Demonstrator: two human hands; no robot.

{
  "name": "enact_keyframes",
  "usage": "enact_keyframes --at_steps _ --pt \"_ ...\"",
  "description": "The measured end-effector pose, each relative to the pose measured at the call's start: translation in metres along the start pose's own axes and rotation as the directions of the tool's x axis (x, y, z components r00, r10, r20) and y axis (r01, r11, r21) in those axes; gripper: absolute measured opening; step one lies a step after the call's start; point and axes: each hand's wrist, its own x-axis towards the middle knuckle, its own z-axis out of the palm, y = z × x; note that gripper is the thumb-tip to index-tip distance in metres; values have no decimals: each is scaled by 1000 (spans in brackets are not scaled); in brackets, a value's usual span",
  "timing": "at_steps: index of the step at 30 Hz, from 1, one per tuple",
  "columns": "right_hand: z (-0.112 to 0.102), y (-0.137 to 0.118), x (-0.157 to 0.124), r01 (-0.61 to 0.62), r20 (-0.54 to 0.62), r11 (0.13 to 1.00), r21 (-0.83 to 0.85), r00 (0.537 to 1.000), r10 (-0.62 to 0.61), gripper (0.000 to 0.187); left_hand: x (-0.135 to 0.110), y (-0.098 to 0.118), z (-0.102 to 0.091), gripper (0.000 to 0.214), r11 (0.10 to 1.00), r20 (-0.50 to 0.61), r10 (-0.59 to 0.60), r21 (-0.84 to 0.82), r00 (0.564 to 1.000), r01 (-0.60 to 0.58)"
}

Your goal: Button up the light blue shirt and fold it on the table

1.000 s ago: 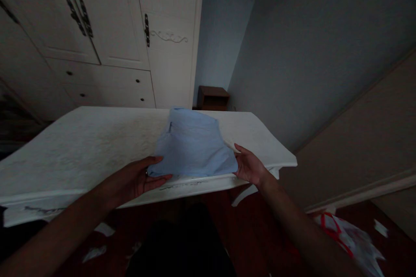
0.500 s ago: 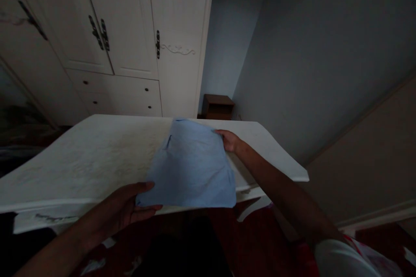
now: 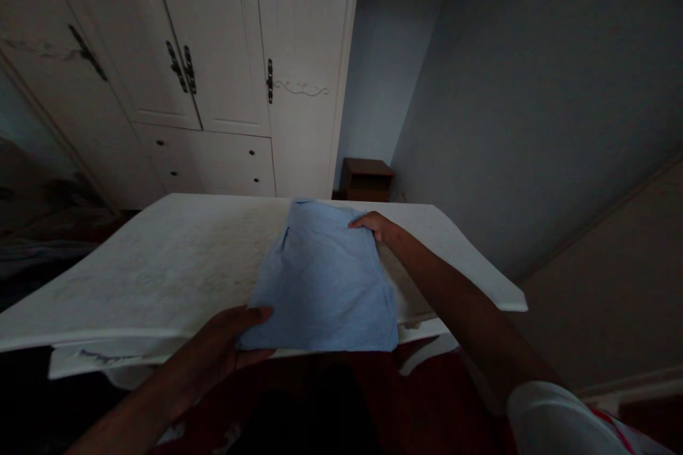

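Note:
A light-blue folded garment point(image 3: 325, 284) lies on the white table point(image 3: 186, 256), its near edge reaching the table's front edge. Its exact kind does not show; a short dark slit runs along its left side. My left hand point(image 3: 237, 338) pinches the near left corner, thumb on top and fingers underneath. At the far right edge, my right hand point(image 3: 373, 222) is closed on the cloth, its fingertips partly hidden.
Behind the table stands a white wardrobe point(image 3: 224, 35) with dark handles and drawers. A small brown cabinet point(image 3: 368, 178) sits in the corner by the grey wall point(image 3: 533, 85). The tabletop is stained, and the floor point(image 3: 437, 398) below is dark red.
The view has shifted slightly, so everything sits a little more to the right. My right fingers now reach further over the garment's far right edge. The left hand keeps its corner.

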Motion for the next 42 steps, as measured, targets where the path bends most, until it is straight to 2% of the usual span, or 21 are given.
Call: enact_keyframes --at_steps 5,9,12,19,23,26,30,34,36,37,38,39,40,42 --pt "-19 -7 7 -2 -30 999 -48 1000 1 26 9 -4 19 30 1000 14 10 -4 1000 -10" --pt "-53 -10 11 -28 -73 995 -92 997 21 24 30 -8 47 29 999 38 25 -48 999 -24" --pt "-88 -11 13 -49 -142 991 -124 989 31 20 50 -9 81 28 998 58 18 -55 998 -15" --pt "-184 -4 16 -119 -387 967 -224 922 23 20 97 -21 173 18 999 251 -14 -32 968 22" --pt "-222 6 21 -151 -462 945 -291 887 0 23 111 -33 207 24 1000 355 -6 -8 935 10" --pt "-232 15 29 -146 -449 931 -334 893 -21 17 116 -41 218 36 998 336 -15 64 942 -7" --pt "-231 24 39 -105 -402 914 -392 913 -67 13 117 -47 223 49 989 279 -61 146 958 20" --pt "-232 25 42 -75 -377 878 -474 918 -125 14 113 -44 221 58 955 327 -119 297 937 18" --pt "-234 23 40 -68 -380 847 -528 910 -164 19 110 -35 215 65 864 342 -140 501 929 -55" --pt "-235 21 39 -62 -388 827 -558 901 -194 24 108 -29 212 68 775 314 -95 619 945 -128" --pt "-236 19 37 -53 -397 805 -591 888 -233 30 107 -21 209 71 652 263 8 730 965 -204" --pt "-234 17 35 -39 -404 779 -626 870 -281 37 107 -14 207 72 512 208 160 818 965 -262" --pt "-231 15 32 -18 -405 750 -661 850 -337 44 108 -6 206 73 382 175 328 874 928 -299" --pt "-218 10 28 48 -368 683 -729 814 -450 53 114 4 209 72 188 214 563 907 798 -376"
